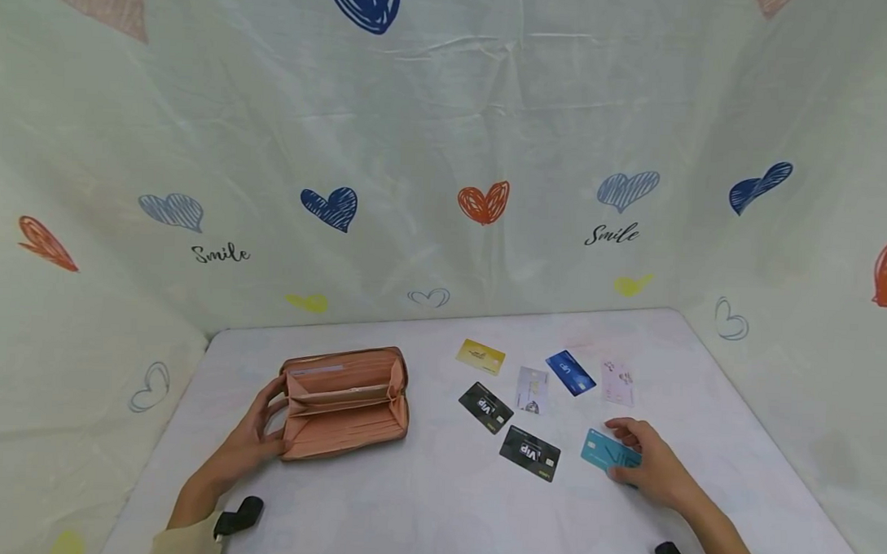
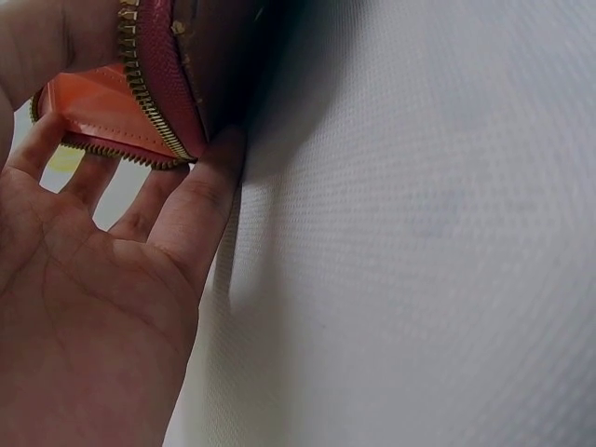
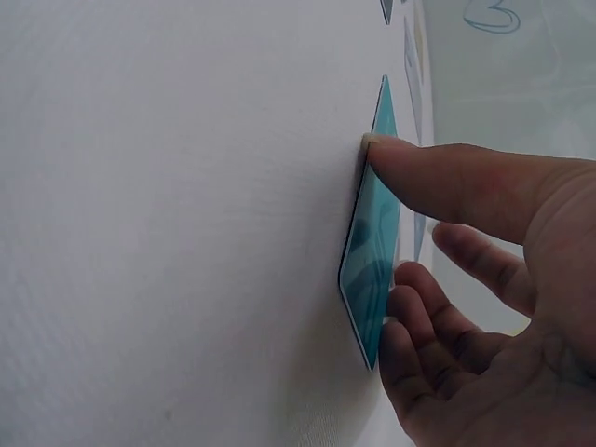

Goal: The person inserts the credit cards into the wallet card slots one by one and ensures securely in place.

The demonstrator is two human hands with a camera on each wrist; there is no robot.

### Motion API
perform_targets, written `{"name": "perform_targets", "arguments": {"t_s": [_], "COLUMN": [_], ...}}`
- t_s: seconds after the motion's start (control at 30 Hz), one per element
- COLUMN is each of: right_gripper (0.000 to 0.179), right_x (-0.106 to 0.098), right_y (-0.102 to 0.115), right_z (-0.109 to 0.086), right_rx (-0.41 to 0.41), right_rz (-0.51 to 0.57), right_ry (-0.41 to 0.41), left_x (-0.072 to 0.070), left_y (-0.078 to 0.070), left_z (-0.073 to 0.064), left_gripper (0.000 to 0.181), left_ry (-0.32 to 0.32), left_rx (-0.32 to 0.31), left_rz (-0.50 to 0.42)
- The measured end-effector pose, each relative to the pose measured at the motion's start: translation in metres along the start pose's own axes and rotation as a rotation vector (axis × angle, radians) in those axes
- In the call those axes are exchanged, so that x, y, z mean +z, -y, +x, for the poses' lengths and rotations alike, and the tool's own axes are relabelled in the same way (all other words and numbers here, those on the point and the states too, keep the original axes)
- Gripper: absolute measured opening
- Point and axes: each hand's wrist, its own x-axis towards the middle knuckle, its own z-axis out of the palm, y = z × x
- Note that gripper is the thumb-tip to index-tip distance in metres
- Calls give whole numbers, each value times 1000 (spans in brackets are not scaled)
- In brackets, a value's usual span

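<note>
An unzipped coral-pink wallet [image 1: 346, 437] lies spread on the left of the table, its inner compartments showing. My left hand [image 1: 250, 435] grips its left side; in the left wrist view, thumb and fingers are spread around the brass zipper [image 2: 149, 93] at the corner. On the right, my right hand [image 1: 653, 464] holds a teal card [image 1: 604, 450] between thumb and fingers. Seen from the right wrist, the thumb is on one long edge of the teal card [image 3: 371, 242] and the fingertips are at the opposite edge. Part of the card is hidden under the hand in the head view.
Between wallet and right hand lie two black VIP cards [image 1: 486, 407], a yellow card [image 1: 481, 356], a blue card [image 1: 570, 373] and two pale patterned cards [image 1: 532, 390]. Behind the white table [image 1: 435, 513] hangs a pale curtain [image 1: 419, 129] printed with hearts.
</note>
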Motion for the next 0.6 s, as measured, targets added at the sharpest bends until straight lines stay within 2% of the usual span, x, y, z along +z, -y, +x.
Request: {"name": "perform_targets", "arguments": {"t_s": [0.3, 0.43, 0.6], "right_gripper": [69, 66, 44], "right_x": [-1, -2, -7], "right_y": [2, 4, 9], "right_z": [4, 6, 5], "right_rx": [-21, 4, 20], "right_rz": [-57, -94, -146], "right_ry": [9, 20, 10], "left_x": [0, 0, 1], "left_y": [0, -2, -4], "left_z": [0, 1, 3], "left_gripper": [106, 109, 111], "left_ry": [-9, -20, -36], "left_rx": [-18, -55, -100], "left_rz": [2, 10, 24]}}
